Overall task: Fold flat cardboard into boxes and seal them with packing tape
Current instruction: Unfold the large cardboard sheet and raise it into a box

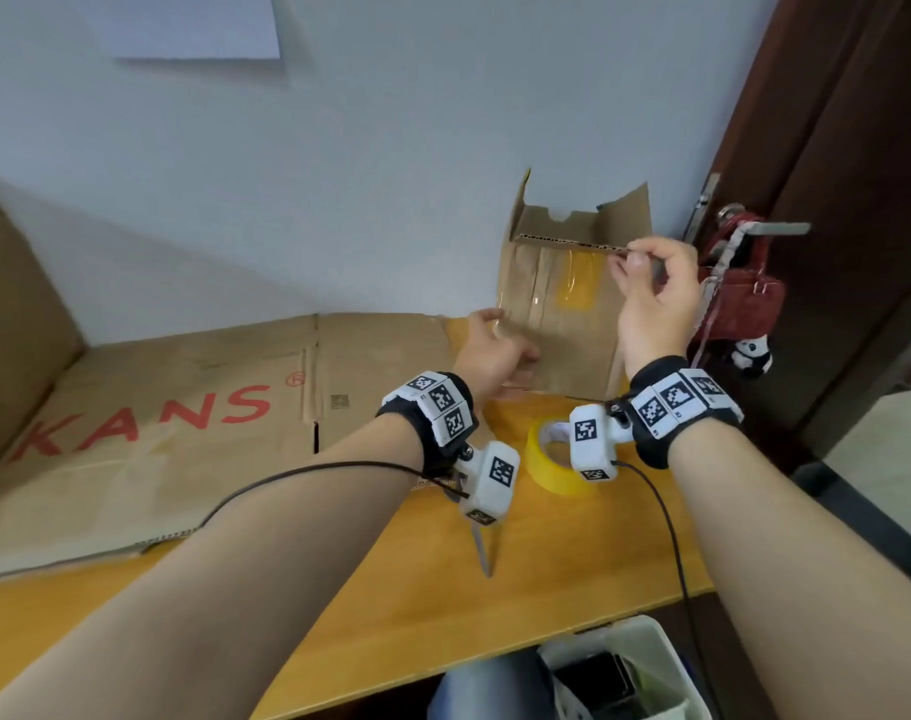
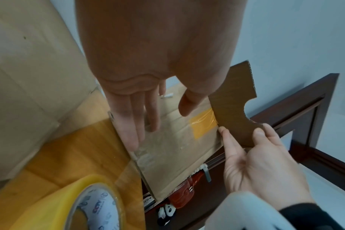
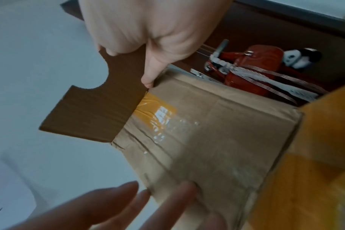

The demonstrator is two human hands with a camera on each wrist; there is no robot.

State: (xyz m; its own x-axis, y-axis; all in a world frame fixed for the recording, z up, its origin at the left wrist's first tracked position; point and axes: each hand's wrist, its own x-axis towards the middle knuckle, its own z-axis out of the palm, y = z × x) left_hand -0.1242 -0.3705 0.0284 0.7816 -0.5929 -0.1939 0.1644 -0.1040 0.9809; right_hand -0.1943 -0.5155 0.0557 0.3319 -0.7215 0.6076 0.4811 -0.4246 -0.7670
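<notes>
A small worn cardboard box (image 1: 562,324) stands on end at the back right of the yellow table (image 1: 547,589), against the wall. Yellow tape shows on its near face. My right hand (image 1: 638,254) pinches the right end of its near top flap (image 3: 93,112) between thumb and fingers; the flap has a half-round notch. My left hand (image 1: 495,345) lies with straight fingers (image 2: 132,124) against the box's lower left edge, thumb apart. A roll of yellow packing tape (image 1: 552,459) lies on the table just in front of the box, partly hidden by my right wrist.
A large flat cardboard sheet (image 1: 183,407) with red letters covers the left of the table and leans up at far left. A grey blade-like tool (image 1: 482,553) lies near the tape. A red bag (image 1: 739,288) hangs on the dark door at right. A white bin (image 1: 625,672) stands below the table's front edge.
</notes>
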